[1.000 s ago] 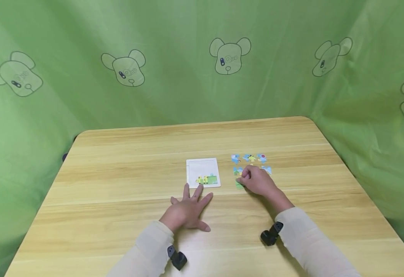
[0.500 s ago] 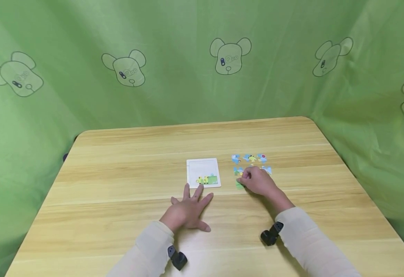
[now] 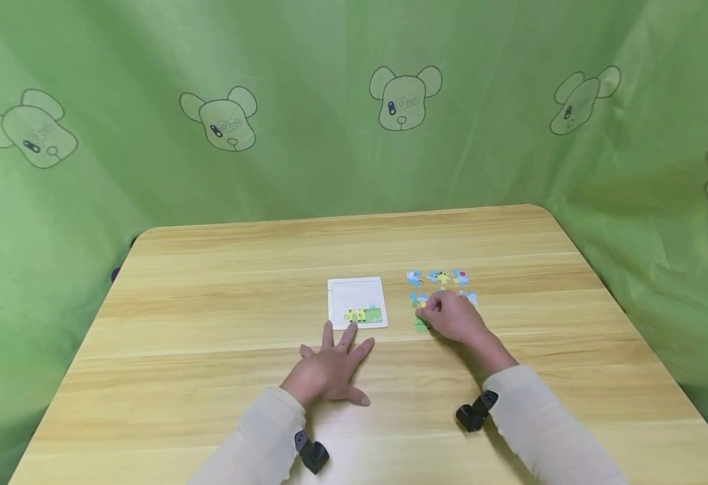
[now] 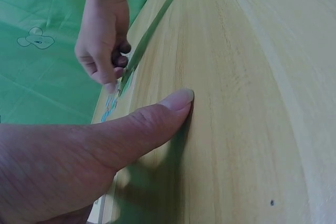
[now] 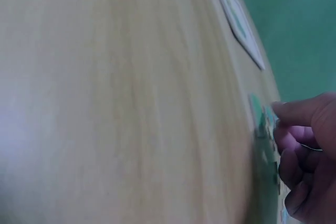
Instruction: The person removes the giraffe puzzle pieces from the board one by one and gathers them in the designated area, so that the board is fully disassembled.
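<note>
Most of my left hand (image 3: 331,370) lies on the table with its fingers spread. Its fingertips touch the near edge of a white puzzle board (image 3: 354,292), which has green and yellow puzzle pieces (image 3: 366,315) in its lower right part. My right hand (image 3: 453,316) is over the loose puzzle pieces, fingers curled and fingertips low among them. A green puzzle piece (image 3: 420,325) lies just below its fingertips. In the right wrist view the thumb (image 5: 296,111) points at the pieces. Whether a piece is between thumb and finger is hidden.
Several blue and yellow puzzle pieces (image 3: 438,276) lie in rows right of the board, some partly covered by my right hand. Around the wooden table (image 3: 220,283) hangs a green curtain (image 3: 305,168) with bear-head drawings. A black camera sits on each sleeve.
My right hand's fingertips have shifted very slightly away from the green piece, staying among the loose pieces. The left hand and the board have kept their places.
</note>
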`<state>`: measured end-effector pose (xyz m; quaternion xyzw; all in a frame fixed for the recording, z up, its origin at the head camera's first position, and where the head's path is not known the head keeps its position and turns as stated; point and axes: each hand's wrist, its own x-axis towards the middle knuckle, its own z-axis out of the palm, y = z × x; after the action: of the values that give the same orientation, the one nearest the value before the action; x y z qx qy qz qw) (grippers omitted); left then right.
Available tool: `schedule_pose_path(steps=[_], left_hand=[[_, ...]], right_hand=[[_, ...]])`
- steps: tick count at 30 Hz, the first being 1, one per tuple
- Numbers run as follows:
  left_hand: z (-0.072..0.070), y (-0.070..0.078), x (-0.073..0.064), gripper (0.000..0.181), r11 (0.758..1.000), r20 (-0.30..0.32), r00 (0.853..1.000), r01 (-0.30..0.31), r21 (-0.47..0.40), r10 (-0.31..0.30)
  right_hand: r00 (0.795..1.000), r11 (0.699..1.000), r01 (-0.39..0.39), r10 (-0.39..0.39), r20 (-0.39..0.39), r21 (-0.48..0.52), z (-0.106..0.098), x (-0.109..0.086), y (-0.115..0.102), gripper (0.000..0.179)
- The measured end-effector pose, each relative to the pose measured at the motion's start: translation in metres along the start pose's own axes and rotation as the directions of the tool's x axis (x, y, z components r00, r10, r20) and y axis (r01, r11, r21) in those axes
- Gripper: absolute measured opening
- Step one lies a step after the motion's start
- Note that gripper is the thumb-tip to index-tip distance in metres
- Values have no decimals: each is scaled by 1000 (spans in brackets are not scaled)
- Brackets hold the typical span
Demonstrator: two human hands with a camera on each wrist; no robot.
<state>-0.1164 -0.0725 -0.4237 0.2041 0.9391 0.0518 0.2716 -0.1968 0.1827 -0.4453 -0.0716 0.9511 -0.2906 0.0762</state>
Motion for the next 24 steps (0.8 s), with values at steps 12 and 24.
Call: schedule_pose_path(steps=[12,24], left_hand=[[-1,1,0,99,1000,1,1000,0,-2,0],[-2,2,0,98,1000,9,1000,2,-10,-2]], right_hand=[[997,987,71,-74,17,142,8,10,-26,13],[985,980,145,-156,74,139,24,19,-50,25]])
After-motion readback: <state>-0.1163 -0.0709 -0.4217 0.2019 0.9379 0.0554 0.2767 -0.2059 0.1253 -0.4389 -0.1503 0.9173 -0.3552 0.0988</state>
